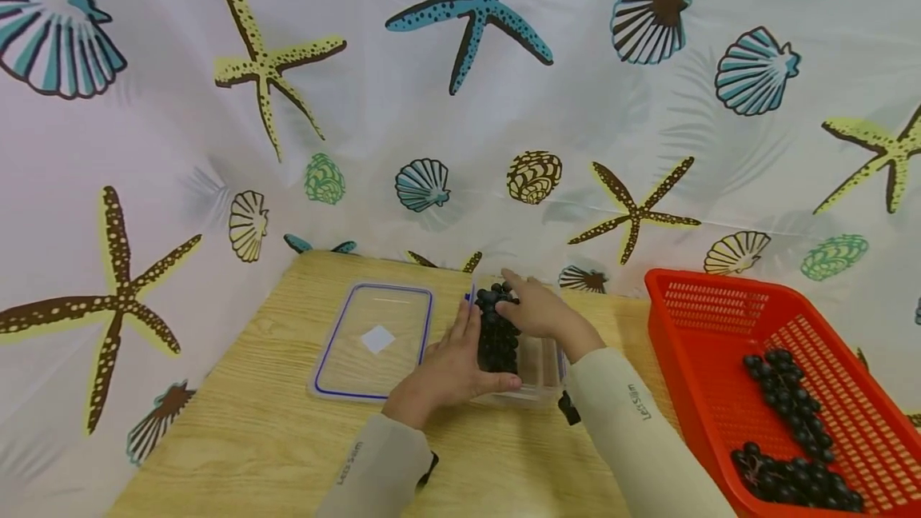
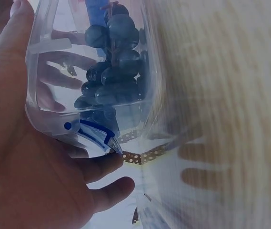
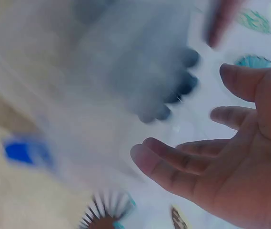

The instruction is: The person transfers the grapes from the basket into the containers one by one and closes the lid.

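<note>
A clear plastic container on the wooden table holds a bunch of dark grapes along its left side. My left hand rests against the container's near left corner, fingers stretched along the left wall and thumb along the front. In the left wrist view, a blue-edged clip hangs beside those fingers. Over the far end of the bunch is my right hand, thumb close to the grapes. The right wrist view shows its fingers spread apart, with nothing held between them.
A clear lid with a blue seal and a white square label lies left of the container. At the right stands a red basket with more dark grapes inside. A shell-and-starfish patterned cloth hangs behind the table.
</note>
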The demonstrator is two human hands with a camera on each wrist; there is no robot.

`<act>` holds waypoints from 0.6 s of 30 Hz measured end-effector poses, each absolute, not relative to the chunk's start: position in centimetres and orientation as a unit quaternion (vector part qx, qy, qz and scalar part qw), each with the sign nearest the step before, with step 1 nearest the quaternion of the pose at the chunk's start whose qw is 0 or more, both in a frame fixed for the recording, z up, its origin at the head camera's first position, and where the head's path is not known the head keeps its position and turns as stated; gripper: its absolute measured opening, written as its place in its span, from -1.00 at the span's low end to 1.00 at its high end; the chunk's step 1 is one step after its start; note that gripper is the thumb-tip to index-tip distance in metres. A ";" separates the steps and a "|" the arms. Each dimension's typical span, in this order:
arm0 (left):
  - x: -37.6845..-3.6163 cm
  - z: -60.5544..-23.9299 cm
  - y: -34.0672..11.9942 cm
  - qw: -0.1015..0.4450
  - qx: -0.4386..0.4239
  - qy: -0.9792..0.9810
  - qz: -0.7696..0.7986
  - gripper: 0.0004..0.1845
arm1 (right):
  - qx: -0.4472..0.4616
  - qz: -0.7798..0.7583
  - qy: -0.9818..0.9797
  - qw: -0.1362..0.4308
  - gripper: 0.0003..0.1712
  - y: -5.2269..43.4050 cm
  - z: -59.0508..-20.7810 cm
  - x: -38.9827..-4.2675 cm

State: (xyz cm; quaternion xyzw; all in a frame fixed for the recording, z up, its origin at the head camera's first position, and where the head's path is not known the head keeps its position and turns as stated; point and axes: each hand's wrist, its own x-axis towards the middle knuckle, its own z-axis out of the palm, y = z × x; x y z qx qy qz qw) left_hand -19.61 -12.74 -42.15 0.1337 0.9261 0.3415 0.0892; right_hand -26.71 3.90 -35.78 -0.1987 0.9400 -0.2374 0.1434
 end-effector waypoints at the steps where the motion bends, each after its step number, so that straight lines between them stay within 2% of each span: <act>1: -19.6 -42.2 -12.7 0.089 0.132 0.926 0.341 0.36 | -0.202 -0.235 0.941 0.138 -0.25 4.3 -35.1 -26.9; 9: -19.7 -42.2 -12.5 0.086 0.124 0.927 0.344 0.36 | -0.222 -0.222 0.945 0.095 -0.36 8.4 -30.5 -26.9; 18: -19.6 -42.3 -12.4 0.086 0.121 0.926 0.348 0.38 | -0.211 -0.245 0.944 0.059 -0.36 13.9 -28.0 -25.5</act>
